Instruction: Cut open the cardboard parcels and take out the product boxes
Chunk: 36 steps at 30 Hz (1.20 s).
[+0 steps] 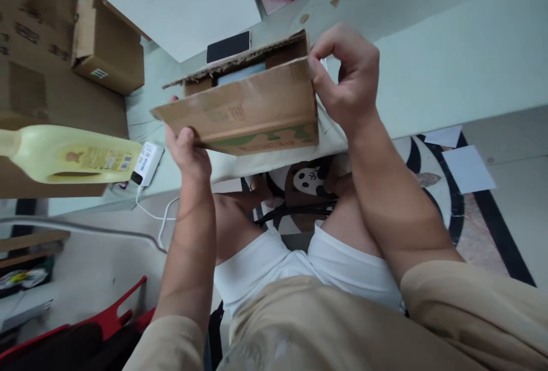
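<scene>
Tilted towards me at the table's front edge is a small brown cardboard box (257, 111) with green print along its lower part. Its top is open, with torn corrugated edges, and something pale blue (242, 73) shows inside; what it is I cannot make out. My left hand (187, 148) grips the box's left end, thumb on the near face and fingers behind. At the upper right corner, my right hand (346, 71) pinches the cardboard edge between thumb and curled fingers. A dark-screened phone (229, 47) lies just behind the box.
A pale yellow bottle (77, 154) and a white plug-like device (148, 164) with a cable are at the left. Cardboard boxes (109, 45) stand behind them. A large white panel (180, 0) is at the back, and cardboard scraps (304, 18) lie on the pale table (449, 57).
</scene>
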Each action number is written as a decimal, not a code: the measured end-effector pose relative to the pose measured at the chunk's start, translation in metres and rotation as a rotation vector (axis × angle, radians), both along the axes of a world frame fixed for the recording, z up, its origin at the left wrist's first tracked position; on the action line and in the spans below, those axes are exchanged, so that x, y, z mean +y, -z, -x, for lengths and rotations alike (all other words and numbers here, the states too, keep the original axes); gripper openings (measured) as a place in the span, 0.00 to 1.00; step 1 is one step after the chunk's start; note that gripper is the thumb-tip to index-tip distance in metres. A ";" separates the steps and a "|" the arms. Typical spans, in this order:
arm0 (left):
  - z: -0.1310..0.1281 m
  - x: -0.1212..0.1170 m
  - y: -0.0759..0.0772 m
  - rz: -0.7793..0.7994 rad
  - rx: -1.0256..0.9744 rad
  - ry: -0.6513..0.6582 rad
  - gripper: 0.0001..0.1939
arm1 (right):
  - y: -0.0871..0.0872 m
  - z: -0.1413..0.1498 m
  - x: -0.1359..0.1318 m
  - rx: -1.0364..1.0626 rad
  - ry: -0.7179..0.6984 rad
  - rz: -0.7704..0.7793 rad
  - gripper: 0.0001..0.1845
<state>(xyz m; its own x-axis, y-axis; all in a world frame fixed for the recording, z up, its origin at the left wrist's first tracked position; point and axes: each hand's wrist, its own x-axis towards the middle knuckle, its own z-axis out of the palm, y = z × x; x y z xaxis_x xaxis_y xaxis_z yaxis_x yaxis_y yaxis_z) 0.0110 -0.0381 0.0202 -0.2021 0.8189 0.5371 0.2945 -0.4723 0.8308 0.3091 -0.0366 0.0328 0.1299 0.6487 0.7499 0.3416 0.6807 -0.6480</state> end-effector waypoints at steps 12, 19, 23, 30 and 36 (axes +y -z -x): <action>0.061 -0.026 -0.098 0.102 0.458 0.668 0.42 | -0.024 0.008 -0.029 -0.470 -0.476 0.209 0.38; -0.021 -0.014 -0.180 0.370 1.215 0.842 0.14 | -0.023 0.047 -0.044 -0.470 -0.345 0.166 0.23; -0.048 0.007 -0.172 0.447 1.396 0.820 0.15 | -0.021 0.057 -0.041 -0.401 -0.229 0.079 0.20; -0.027 0.008 -0.162 0.590 1.670 0.838 0.19 | -0.027 0.060 -0.042 -0.336 -0.155 -0.042 0.20; 0.024 0.023 -0.181 0.500 1.846 0.359 0.22 | -0.021 0.061 -0.041 -0.297 -0.079 -0.020 0.20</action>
<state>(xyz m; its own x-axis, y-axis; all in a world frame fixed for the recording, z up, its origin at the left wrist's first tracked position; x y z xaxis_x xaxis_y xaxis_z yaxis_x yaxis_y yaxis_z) -0.0130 -0.0154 0.2016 0.4324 0.8090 -0.3982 0.7819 -0.5564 -0.2812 0.2477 -0.0777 0.0542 -0.1473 0.6327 0.7603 0.4596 0.7244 -0.5138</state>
